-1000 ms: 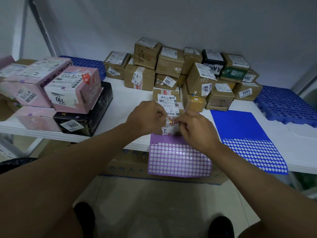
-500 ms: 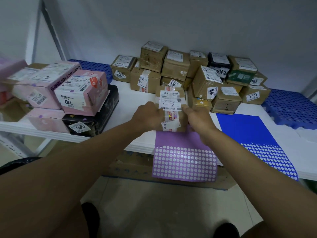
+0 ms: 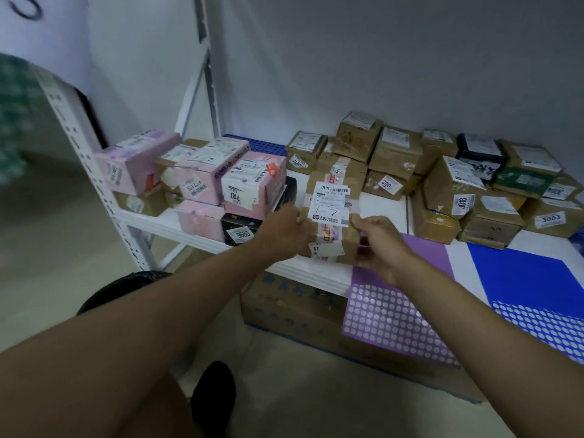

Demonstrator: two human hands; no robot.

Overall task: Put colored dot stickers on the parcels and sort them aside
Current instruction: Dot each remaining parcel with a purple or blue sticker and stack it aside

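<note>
Nearest you, the purple sticker sheet (image 3: pixel 398 314) overhangs the desk (image 3: pixel 303 270) edge at 5 o'clock of the parcel, with the blue sticker sheet (image 3: pixel 531 286) farther out at 4 o'clock. Your left hand (image 3: pixel 284 230) curls its fingers round the left side of the brown parcel (image 3: pixel 331 210); your right hand (image 3: pixel 379 245) clasps its right side, thumb on top. The parcel is lifted off the desk, label up. Judged step: the sort-aside carry. The next move calls for a swing toward 10 o'clock, where the pink stack (image 3: pixel 221 181) stands, and a flat set-down. At 1 o'clock lie the unsorted brown parcels (image 3: pixel 442 172). Against the frame one second back, both hands have left the label for the parcel's sides, the parcel has risen, and your view has turned leftward.
</note>
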